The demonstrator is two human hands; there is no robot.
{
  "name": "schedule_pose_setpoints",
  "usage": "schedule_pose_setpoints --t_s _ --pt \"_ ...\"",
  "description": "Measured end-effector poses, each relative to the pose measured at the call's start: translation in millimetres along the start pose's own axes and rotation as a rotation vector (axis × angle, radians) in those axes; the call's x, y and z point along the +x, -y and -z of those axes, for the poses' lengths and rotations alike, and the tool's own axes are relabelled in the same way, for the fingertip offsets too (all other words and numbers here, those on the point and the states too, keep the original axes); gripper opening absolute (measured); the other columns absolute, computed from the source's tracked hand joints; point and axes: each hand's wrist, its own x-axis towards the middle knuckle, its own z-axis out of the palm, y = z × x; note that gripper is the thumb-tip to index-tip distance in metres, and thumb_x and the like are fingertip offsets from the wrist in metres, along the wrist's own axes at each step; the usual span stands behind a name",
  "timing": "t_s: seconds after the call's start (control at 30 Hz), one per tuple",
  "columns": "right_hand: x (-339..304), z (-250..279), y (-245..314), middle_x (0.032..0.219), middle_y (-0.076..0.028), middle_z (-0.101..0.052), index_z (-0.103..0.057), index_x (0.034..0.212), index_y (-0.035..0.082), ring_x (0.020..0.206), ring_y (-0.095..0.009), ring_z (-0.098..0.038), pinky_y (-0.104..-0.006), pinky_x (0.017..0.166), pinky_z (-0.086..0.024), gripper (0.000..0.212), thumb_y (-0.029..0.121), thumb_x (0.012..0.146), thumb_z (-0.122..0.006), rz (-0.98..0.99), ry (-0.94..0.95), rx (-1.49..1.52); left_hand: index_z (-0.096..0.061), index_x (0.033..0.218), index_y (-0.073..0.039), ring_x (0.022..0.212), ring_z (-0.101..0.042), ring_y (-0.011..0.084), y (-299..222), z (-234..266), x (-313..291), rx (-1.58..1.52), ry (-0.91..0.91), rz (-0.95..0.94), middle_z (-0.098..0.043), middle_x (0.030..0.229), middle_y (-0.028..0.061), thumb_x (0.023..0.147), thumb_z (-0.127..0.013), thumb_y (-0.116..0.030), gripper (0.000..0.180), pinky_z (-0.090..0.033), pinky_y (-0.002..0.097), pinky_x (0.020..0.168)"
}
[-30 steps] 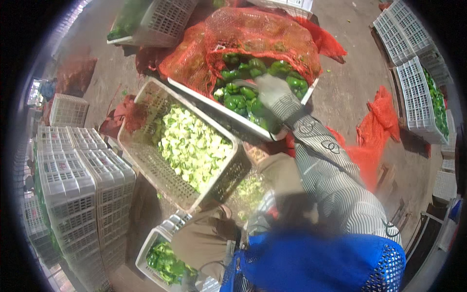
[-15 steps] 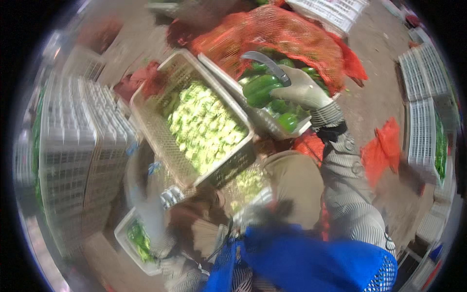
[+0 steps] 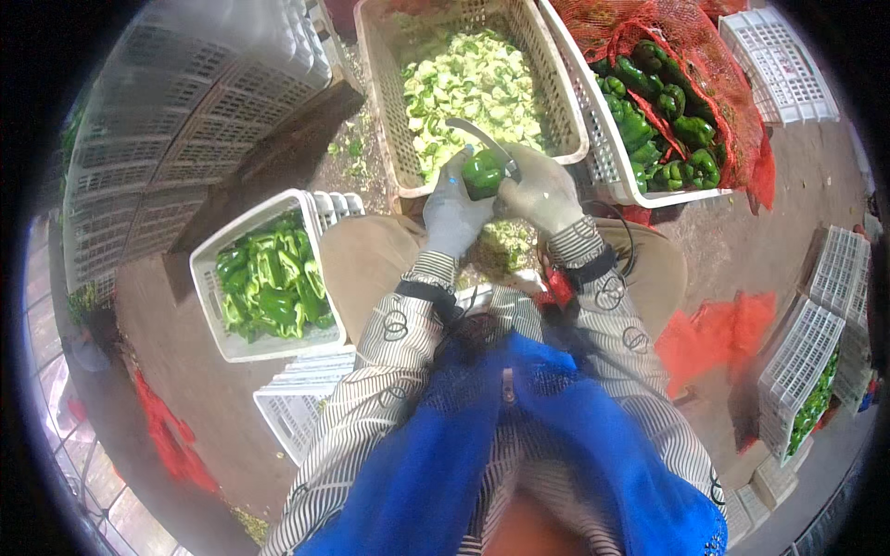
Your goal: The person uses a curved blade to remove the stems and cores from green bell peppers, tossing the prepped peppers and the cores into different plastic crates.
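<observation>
You have a green pepper [image 3: 483,174] up in front of you, between your 2 hands, by the near edge of the crate [image 3: 551,102] of pale green bits [image 3: 473,83]. Your left hand [image 3: 457,211], in a grey glove, is curled around the pepper's left side and has hold of it. Your right hand [image 3: 540,196], in a pale glove, is closed around the base of a curved knife [image 3: 494,145]. Its fingers are close by the pepper, but you can't tell if they touch it. The knife's blade bends up and left, past the top of the pepper.

Off to your right, 1 white crate [image 3: 593,139] holds whole green peppers [image 3: 635,120], with a red net bag [image 3: 742,139] around them. To your left, a smaller white crate [image 3: 209,296] holds cut green peppers [image 3: 278,287]. Tall stacked crates [image 3: 195,102] stand at the far left.
</observation>
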Motion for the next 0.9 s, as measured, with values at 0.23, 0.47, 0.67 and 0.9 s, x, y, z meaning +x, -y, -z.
schedule_pose_setpoints --t_s 0.23,0.47,0.67,0.9 --pt "-27.0 -19.7 -1.4 0.084 -0.019 -0.066 -0.060 0.093 0.003 0.085 -0.040 -0.068 -0.0498 0.072 -0.053 0.015 0.010 0.080 -0.065 0.050 -0.091 -0.213 -0.039 0.144 -0.010 0.121 -0.059 0.0348 4.6 7.3 0.7 -0.016 -0.013 0.003 -0.056 0.134 0.0209 0.070 -0.079 -0.022 0.085 -0.049 0.0408 0.099" --pt "-26.5 -19.6 0.0 0.084 -0.024 -0.065 -0.056 0.098 0.004 0.088 -0.045 -0.065 -0.0540 0.076 -0.052 0.018 0.009 0.082 -0.062 -0.091 0.020 -0.251 -0.020 0.157 -0.010 0.126 -0.056 0.0374 13.5 -1.1 -2.9 -0.007 -0.065 -0.090 -0.052 0.140 0.0232 0.073 -0.081 -0.023 0.104 -0.048 0.0423 0.102" --pt "-21.3 -12.7 11.8 0.083 -0.024 -0.066 -0.056 0.093 0.002 0.083 -0.047 -0.067 -0.0549 0.073 -0.054 0.011 0.008 0.085 -0.056 -0.063 0.031 -0.323 0.003 0.161 -0.009 0.128 -0.054 0.0407 16.0 -4.6 -4.1 0.054 -0.087 -0.113 -0.042 0.148 0.0280 0.076 -0.078 -0.017 0.117 -0.049 0.0422 0.103" --pt "-11.7 -7.3 14.5 0.086 -0.023 -0.068 -0.066 0.089 0.001 0.085 -0.041 -0.069 -0.0521 0.074 -0.055 0.014 0.011 0.083 -0.058 0.025 0.110 -0.402 0.004 0.161 -0.010 0.127 -0.054 0.0422 20.6 -6.3 -4.8 0.060 -0.057 -0.084 -0.042 0.148 0.0283 0.080 -0.076 -0.013 0.114 -0.049 0.0442 0.102"
